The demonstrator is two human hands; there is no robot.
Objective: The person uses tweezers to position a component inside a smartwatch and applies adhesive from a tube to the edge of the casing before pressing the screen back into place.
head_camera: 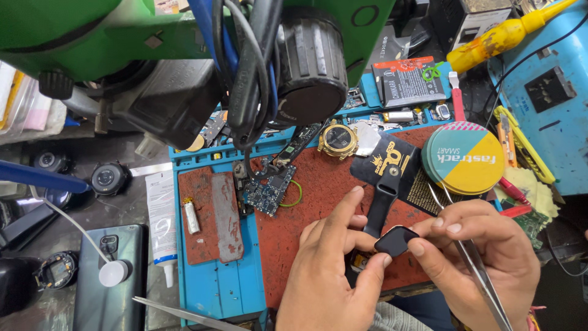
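At the far left of the frame a dark phone (pixel 110 279) lay flat beside a white tube (pixel 162 214), with a round watch body (pixel 109 178) above them. A blue work mat (pixel 211 288) occupied the centre, bearing a small circuit board (pixel 269 190) and, toward the upper middle, a gold watch case (pixel 337 139).

At lower centre the left hand (pixel 327 276) was closed in a pinch: thumb below and index finger above, gripping the left edge of a black smartwatch (pixel 395 240). The watch sat between the two hands, just above the red mat insert (pixel 318 202). Its black strap (pixel 381 205) ran up and slightly left from the screen, so the long axis lay near vertical in the frame.

The right hand (pixel 484 257) met the watch from the right, thumb and forefinger pressed together on the screen's right edge. Metal tweezers (pixel 474 263) were tucked along that hand, tips pointing to the upper left. Both hands touched the watch; neither was nearer.

At upper right stood a round tin (pixel 463 158) and a yellow-handled screwdriver (pixel 502 35).
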